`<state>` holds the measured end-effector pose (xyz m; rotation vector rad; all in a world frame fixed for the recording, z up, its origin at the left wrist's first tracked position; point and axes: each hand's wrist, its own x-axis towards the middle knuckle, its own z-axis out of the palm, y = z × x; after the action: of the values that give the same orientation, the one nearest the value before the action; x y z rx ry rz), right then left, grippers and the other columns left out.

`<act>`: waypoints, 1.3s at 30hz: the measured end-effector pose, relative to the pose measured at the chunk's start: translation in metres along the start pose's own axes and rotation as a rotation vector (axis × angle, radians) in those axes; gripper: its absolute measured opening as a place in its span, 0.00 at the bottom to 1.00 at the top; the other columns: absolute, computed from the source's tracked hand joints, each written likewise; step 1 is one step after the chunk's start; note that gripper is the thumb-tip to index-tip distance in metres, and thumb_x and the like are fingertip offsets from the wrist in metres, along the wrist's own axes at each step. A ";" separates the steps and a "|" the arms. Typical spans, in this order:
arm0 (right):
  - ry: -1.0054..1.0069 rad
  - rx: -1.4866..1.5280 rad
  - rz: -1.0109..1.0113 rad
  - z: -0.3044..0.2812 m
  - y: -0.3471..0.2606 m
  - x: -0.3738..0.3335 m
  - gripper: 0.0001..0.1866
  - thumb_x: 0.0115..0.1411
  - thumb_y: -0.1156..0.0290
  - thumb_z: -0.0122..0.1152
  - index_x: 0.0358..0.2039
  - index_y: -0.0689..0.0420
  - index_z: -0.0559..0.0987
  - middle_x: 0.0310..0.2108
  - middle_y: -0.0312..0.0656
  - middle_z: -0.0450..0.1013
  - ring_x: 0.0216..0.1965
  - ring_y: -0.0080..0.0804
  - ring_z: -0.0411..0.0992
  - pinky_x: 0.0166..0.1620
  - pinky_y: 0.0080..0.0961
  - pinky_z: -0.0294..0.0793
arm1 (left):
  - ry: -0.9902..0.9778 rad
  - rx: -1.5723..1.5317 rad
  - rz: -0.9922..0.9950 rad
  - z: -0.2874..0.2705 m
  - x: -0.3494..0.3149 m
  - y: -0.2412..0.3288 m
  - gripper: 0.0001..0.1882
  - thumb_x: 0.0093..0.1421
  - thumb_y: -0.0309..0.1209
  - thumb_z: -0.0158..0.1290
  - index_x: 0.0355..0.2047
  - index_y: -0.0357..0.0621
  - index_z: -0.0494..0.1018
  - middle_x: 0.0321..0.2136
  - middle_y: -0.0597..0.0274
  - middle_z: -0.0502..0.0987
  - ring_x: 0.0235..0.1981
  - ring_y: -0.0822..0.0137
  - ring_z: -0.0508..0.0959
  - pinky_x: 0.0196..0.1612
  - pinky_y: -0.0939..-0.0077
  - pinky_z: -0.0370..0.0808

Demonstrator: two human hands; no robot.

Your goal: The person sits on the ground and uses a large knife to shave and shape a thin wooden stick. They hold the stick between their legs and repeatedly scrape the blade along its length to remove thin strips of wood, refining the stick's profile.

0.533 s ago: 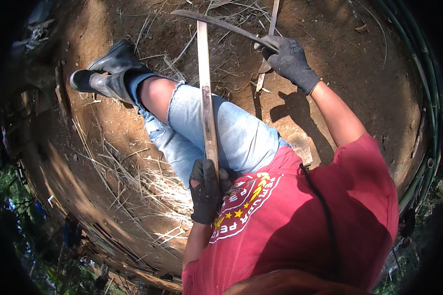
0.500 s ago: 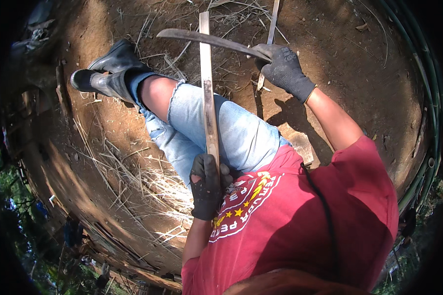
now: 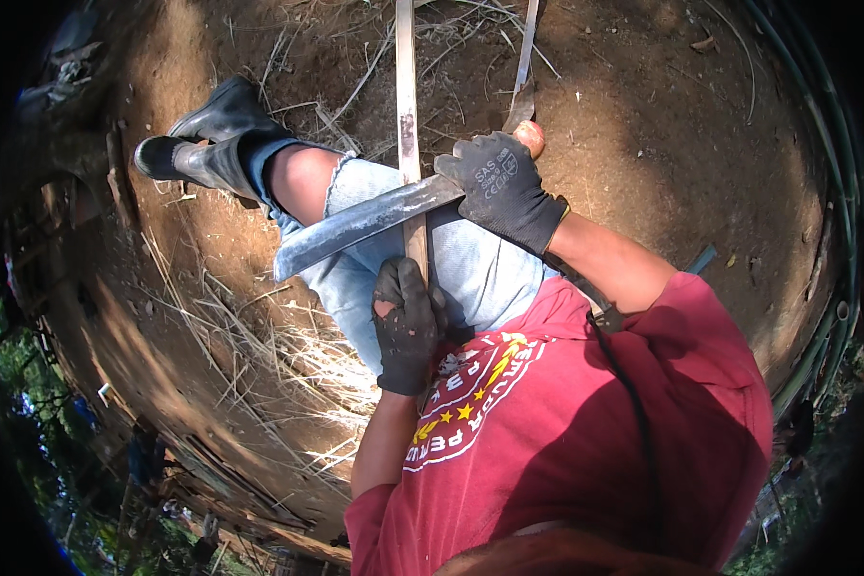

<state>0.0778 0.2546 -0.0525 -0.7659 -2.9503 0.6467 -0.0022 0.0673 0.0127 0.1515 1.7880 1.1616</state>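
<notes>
My left hand (image 3: 405, 326), in a worn black glove, is closed round the near end of a long, thin wooden or bamboo strip (image 3: 406, 82), which points away from me over my leg. In my right hand (image 3: 502, 180), also gloved in black, is a machete (image 3: 355, 223), its broad grey blade slanting down to the left. The blade crosses the strip just beyond my left hand; whether its edge bites into the wood I cannot tell. An orange-red knob (image 3: 530, 138) shows past my right hand, at the handle's end.
My legs in torn jeans (image 3: 480, 254) lie crossed under the strip, with black rubber boots (image 3: 206, 158) at the far left. Pale shavings (image 3: 307, 374) litter the brown earth. Another thin strip (image 3: 526, 48) lies beyond my right hand. Green bamboo poles (image 3: 835, 173) curve along the right side.
My right hand has come nearer and to the left, bringing the machete blade down across the strip, its flat now showing. My left hand and the strip have shifted slightly away from me.
</notes>
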 end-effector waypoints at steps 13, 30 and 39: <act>0.111 -0.159 0.081 0.004 0.106 0.060 0.21 0.46 0.66 0.64 0.44 0.46 0.81 0.36 0.41 0.78 0.40 0.42 0.77 0.42 0.38 0.76 | 0.043 0.366 0.210 -0.009 -0.023 -0.026 0.19 0.73 0.43 0.40 0.31 0.42 0.67 0.14 0.68 0.66 0.14 0.77 0.64 0.18 0.77 0.61; 0.154 0.255 0.441 -0.018 0.146 0.031 0.20 0.49 0.72 0.56 0.44 0.51 0.83 0.42 0.49 0.79 0.43 0.47 0.78 0.50 0.35 0.75 | 0.010 -0.164 -0.083 -0.008 -0.015 0.000 0.14 0.72 0.42 0.45 0.37 0.44 0.66 0.21 0.64 0.75 0.16 0.77 0.72 0.19 0.82 0.67; 0.124 0.145 -0.009 -0.004 -0.009 -0.016 0.25 0.38 0.65 0.66 0.43 0.48 0.80 0.35 0.41 0.76 0.39 0.43 0.75 0.44 0.40 0.72 | -0.110 0.010 0.152 -0.002 0.026 0.014 0.12 0.68 0.31 0.41 0.30 0.38 0.70 0.22 0.62 0.75 0.17 0.72 0.73 0.21 0.75 0.68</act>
<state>0.0879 0.2419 -0.0443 -0.7503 -2.7589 0.7727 -0.0227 0.0875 0.0066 0.3562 1.7083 1.2272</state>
